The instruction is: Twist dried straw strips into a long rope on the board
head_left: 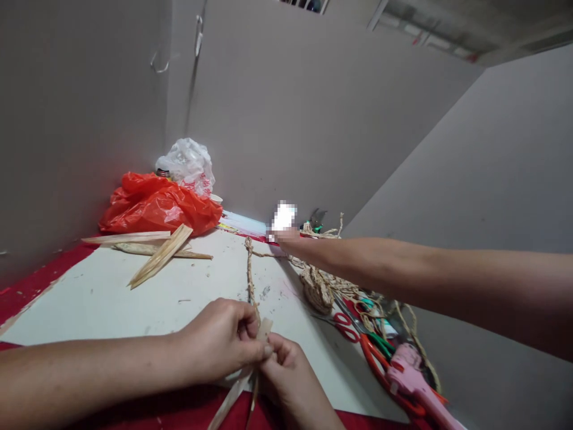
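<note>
My left hand is closed near the front of the white board, pinching the lower end of a braided plant-fibre cord. Close against it, the fingers of my right hand are closed on a pale dried leaf strip. The fingertips of both hands nearly meet. Loose strip tails hang below them toward the red cloth. From my hands the cord runs away across the board to a looped end. My fingers partly hide the exact join between strip and cord.
Dried leaf pieces lie at left before a red plastic bag. Another person's arm crosses from the right to a blurred bright object. Coiled braid, red-handled scissors and a pink glue gun line the right side.
</note>
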Demonstrator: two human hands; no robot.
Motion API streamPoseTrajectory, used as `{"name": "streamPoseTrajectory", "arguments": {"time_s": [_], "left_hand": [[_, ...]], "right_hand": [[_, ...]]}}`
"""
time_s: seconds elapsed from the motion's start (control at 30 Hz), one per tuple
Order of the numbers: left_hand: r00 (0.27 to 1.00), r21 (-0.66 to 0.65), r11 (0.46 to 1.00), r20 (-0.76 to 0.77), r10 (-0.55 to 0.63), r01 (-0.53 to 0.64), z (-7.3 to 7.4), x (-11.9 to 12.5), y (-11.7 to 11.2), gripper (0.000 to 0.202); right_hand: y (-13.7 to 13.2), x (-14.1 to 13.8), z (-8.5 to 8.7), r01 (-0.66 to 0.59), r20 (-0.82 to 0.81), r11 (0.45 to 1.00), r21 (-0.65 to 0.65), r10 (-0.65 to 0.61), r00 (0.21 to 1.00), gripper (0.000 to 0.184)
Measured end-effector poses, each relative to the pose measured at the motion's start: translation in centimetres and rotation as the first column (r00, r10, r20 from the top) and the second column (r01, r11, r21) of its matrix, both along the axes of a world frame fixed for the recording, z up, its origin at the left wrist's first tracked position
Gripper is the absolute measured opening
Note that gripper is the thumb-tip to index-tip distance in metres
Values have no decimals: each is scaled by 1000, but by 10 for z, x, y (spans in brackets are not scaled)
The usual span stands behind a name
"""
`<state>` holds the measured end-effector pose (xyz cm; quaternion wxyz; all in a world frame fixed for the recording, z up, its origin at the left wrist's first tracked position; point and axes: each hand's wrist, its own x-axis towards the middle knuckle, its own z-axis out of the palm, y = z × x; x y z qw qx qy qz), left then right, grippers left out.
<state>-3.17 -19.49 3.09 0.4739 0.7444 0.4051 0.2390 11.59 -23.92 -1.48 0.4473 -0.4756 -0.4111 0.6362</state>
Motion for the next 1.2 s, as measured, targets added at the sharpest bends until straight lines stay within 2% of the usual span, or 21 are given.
{"name": "streamPoseTrajectory", "arguments": {"time_s": [0.07, 0.17, 0.33, 0.53, 0.8, 0.97, 1.2], "left_hand": [[999, -43, 999, 43, 24, -23, -8, 3, -7, 12], [995, -91, 995, 94, 38, -30, -13, 4, -6, 8], [989, -79, 994, 119, 89, -80, -17, 7, 0, 7], [980, -188, 975, 133, 147, -120, -19, 9, 1, 11], [985, -142, 981, 92, 148, -134, -23, 8, 2, 10], [980, -186, 977, 147, 137, -109, -22, 8, 2, 8], [939, -338, 941, 317, 131, -17, -19, 8, 4, 9]], "right_hand": [[0, 0, 0, -11, 43, 999, 35, 10, 999, 22], [0, -1, -1, -18, 102, 997, 69, 11, 995, 20], [-1, -3, 2, -29, 172, 993, 117, 9, 985, 23], [-3, -6, 6, -32, 219, 992, 122, 5, 976, 28], [-2, -4, 2, -67, 261, 985, 162, 22, 965, 26], [-4, -6, 6, -51, 248, 989, 141, 15, 969, 33], [-5, -5, 10, -63, 216, 992, 110, 38, 976, 38]]}}
